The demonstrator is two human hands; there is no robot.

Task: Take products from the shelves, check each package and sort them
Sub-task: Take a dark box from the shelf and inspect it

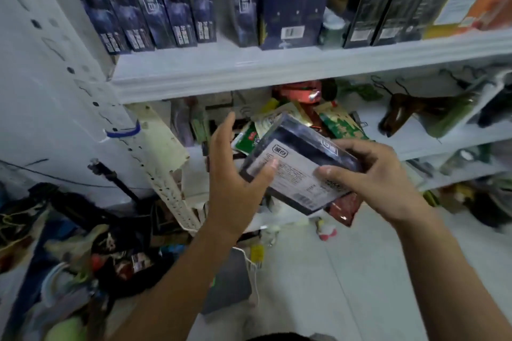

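Both forearms reaching forward, left hand (238, 174) and right hand (371, 171) gripping box (293, 171) ends, thumbs uppermost

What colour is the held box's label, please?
White with dark print, the label on the box; head view.
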